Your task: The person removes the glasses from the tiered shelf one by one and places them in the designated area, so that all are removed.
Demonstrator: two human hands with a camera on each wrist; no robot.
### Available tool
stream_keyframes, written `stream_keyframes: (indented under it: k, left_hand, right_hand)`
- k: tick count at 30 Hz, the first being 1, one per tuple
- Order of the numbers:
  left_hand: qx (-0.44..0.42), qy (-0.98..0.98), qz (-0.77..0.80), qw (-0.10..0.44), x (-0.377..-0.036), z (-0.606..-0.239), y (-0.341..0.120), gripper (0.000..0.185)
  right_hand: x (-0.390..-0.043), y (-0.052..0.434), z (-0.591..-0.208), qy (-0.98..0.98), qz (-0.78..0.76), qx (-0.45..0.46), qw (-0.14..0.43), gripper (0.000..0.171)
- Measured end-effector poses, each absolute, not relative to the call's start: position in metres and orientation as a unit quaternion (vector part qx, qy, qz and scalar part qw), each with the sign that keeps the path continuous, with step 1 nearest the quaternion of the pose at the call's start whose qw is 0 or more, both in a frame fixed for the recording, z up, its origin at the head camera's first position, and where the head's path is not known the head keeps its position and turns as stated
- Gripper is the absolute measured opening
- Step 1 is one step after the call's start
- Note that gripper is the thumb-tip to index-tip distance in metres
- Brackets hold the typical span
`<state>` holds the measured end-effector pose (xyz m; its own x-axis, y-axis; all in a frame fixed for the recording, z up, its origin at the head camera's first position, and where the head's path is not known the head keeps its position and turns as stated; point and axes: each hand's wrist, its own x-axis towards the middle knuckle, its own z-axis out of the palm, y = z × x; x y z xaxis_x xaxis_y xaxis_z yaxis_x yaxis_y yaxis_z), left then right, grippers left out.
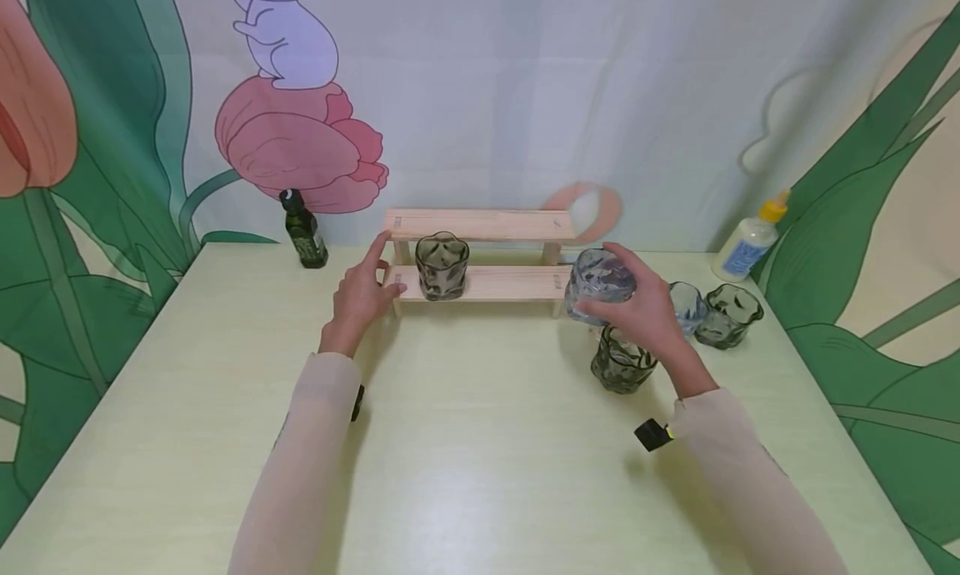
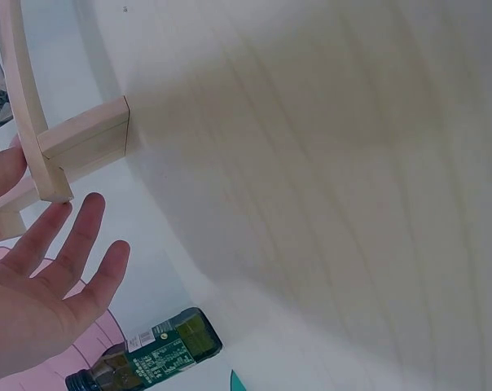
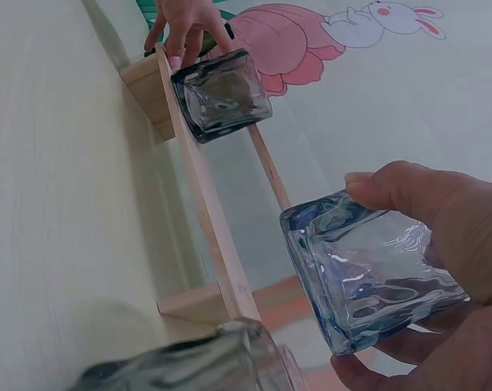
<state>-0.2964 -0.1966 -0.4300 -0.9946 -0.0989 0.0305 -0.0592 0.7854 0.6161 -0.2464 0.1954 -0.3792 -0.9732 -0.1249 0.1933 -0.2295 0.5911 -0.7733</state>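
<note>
A two-tier wooden rack (image 1: 517,283) stands near the table's back edge. At its left end, my left hand (image 1: 358,298) touches it with thumb and forefinger spread between the tiers. The other fingers extend loosely in the left wrist view. A wavy grey drinking glass (image 1: 442,267) sits on the left part of the lower tier. My right hand (image 1: 648,308) grips a clear bluish glass (image 1: 598,277) beside the rack's right end, thumb and fingers around its sides. Below that hand, another grey glass (image 1: 622,365) stands on the table, partly covered by it.
To the right, a clear glass (image 1: 687,310), partly behind the right hand, and a grey glass (image 1: 727,317) stand close together. A glue bottle with yellow cap (image 1: 750,240) stands at the back right. On the back left is a dark green bottle (image 1: 303,232). A printed curtain hangs behind.
</note>
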Motion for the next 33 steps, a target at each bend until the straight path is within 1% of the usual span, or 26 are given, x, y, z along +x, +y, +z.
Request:
stream_keyframes:
  k: [8, 16, 26, 33]
  left_hand:
    - [0.043, -0.945, -0.323, 0.028, -0.297, -0.430, -0.197, 0.090]
    - [0.041, -0.945, -0.323, 0.029, -0.297, -0.431, -0.198, 0.089]
    - [0.045, -0.944, -0.325, 0.023, -0.297, -0.430, -0.198, 0.090]
    - [0.037, -0.946, -0.321, 0.029, -0.296, -0.429, -0.198, 0.089]
  right_hand:
    - [-0.232, 0.222, -0.378, -0.896, 0.435, 0.070, 0.062, 0.090]
    - [-0.216, 0.245, -0.376, -0.893, 0.438, 0.052, 0.084, 0.089]
    - [-0.200, 0.270, -0.377, -0.903, 0.418, 0.023, 0.097, 0.091]
    - [-0.191, 0.286, -0.384, -0.906, 0.413, -0.007, 0.092, 0.094]
